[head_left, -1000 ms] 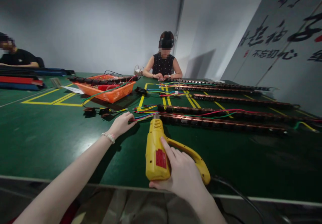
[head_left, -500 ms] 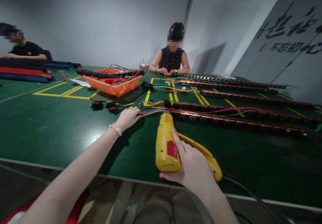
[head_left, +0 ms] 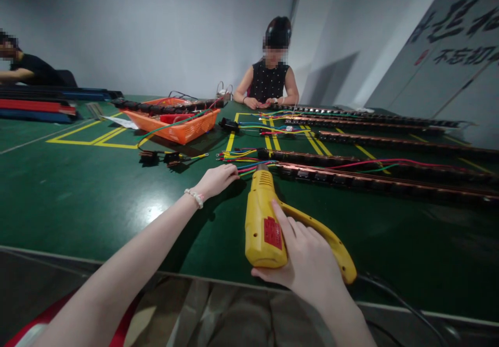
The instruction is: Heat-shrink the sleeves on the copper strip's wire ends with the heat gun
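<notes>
the right hand [head_left: 306, 253] grips the heat gun [head_left: 259, 232] at the worktop [head_left: 97, 196], nozzle [head_left: 262, 168] near wires [head_left: 247, 170] pinched in the left hand [head_left: 219, 179]. the gun looks stiff, fairly heavy, best held by body or handle [head_left: 331, 230]; the wires seem light, bendy, best taken clear of heat.

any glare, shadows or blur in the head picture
Head view: glare on the table beyond the left forearm, shadow to its right; head view: shadow on the wall beside the co-worker opposite; head view: red label on the heat gun too soft to read.
</notes>
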The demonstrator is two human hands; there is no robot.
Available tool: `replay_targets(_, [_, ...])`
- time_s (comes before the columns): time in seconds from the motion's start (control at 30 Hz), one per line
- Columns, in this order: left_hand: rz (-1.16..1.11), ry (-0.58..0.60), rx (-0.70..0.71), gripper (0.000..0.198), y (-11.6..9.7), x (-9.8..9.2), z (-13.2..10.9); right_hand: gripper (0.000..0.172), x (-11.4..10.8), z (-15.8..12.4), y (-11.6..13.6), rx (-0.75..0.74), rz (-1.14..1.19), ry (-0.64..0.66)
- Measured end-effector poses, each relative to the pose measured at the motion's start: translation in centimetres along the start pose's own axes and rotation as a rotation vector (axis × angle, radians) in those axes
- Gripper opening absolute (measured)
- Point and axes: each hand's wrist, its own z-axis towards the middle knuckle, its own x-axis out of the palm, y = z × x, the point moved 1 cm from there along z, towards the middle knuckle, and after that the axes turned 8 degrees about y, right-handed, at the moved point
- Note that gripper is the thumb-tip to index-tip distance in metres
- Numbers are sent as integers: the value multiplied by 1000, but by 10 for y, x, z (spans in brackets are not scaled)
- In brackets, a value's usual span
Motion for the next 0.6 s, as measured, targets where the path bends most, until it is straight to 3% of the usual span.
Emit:
replay_targets(0.23, [-10, 45, -282, 50, 24, -13, -15, 115, -6, -1, -14, -6, -2, 4])
replay_targets(0.37, [-122, 59, -282, 57, 39, -16, -19, 113, -9, -3, -20, 12, -50, -21])
replay_targets(0.6, [-277, 4, -286, 57, 45, -15, -18, 111, -10, -2, -17, 20, -68, -30])
